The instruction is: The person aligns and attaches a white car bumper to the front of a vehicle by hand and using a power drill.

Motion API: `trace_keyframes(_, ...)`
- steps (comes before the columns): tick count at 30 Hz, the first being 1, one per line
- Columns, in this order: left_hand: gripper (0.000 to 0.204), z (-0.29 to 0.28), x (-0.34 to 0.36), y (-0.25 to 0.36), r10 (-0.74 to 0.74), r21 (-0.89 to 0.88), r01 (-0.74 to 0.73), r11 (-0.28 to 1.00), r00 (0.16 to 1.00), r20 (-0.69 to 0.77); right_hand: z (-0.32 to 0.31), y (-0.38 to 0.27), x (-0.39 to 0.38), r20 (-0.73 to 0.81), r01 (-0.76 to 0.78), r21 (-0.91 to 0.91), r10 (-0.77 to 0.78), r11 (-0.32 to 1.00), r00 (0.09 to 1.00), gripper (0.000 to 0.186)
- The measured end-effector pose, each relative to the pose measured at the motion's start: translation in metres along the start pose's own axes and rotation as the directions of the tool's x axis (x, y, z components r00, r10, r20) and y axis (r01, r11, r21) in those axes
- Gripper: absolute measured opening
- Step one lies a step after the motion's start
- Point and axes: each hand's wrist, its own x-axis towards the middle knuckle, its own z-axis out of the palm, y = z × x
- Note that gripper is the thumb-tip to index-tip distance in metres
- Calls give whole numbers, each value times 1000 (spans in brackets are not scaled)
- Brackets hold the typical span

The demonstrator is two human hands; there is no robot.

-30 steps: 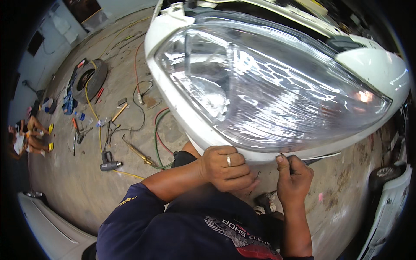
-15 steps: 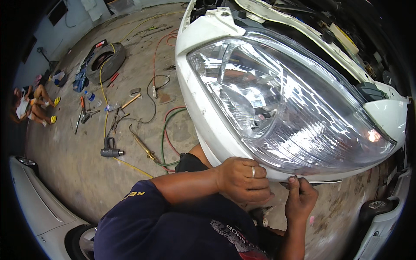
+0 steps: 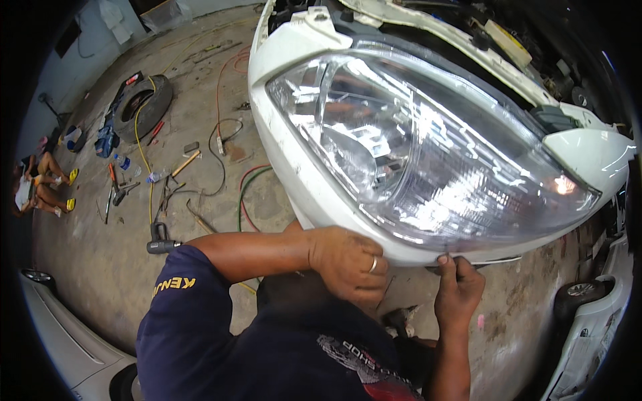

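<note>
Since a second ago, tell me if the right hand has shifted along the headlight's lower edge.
Cannot tell. The head camera itself moved; the right hand stays pinched at the white panel's lower edge under the headlight, beside the left hand.

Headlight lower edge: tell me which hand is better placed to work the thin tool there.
Right hand, probably: its fingertips already pinch the thin tool under the headlight; the left hand grips the white panel.
</note>
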Motion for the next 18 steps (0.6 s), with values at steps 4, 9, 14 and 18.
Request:
trace_keyframes(4,15,11,12,14,-161,81,170,982,981,-107,2,0,-3,-22,2,-4,-2,1000,1000,37)
trace_keyframes(9,18,35,44,35,-322,-45,319,947,933,-160,2,2,-2,-4,-14,56,14,998,1000,42)
trace_keyframes(14,14,44,38,23,-238,71,253,965,956,-171,1,7,-1,14,0,12,0,1000,1000,44)
trace_keyframes(18,14,49,44,33,-391,178,417,891,906,-165,3,9,-4,-6,58,4,-58,998,998,43)
